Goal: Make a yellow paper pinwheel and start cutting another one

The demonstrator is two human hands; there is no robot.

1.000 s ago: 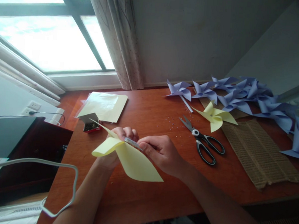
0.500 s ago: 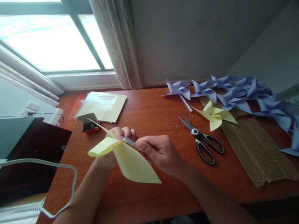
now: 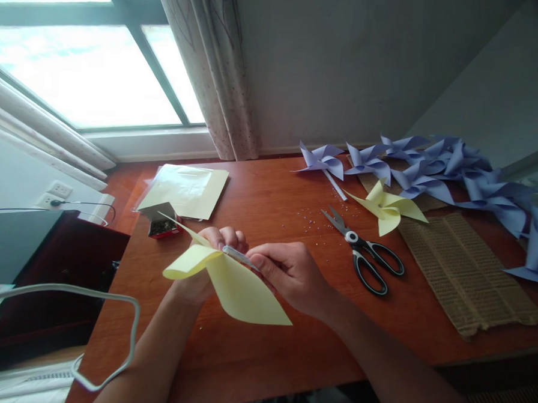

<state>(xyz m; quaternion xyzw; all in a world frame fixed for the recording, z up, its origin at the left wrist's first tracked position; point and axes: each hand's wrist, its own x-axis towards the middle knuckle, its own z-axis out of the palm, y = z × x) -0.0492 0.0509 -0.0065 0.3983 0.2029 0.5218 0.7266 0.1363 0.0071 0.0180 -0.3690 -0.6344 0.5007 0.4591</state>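
Observation:
My left hand (image 3: 222, 241) grips the centre of a folded yellow paper pinwheel (image 3: 235, 287) held just above the wooden table (image 3: 265, 351). Its curved blades hide most of that hand. My right hand (image 3: 287, 274) pinches a thin clear straw-like stick (image 3: 239, 257) whose tip meets the pinwheel's centre. Both hands touch at the middle of the paper.
Black-handled scissors (image 3: 367, 261) lie to the right. Beyond them sit a finished yellow pinwheel (image 3: 388, 209), several purple pinwheels (image 3: 437, 168) and a corrugated cardboard sheet (image 3: 464, 272). Yellow paper sheets (image 3: 186, 190) and a small red box (image 3: 162, 225) lie at the left. A white cable (image 3: 108, 337) loops off the table's left edge.
Hands and pinwheel have shifted only slightly; the grip on paper and stick stays the same.

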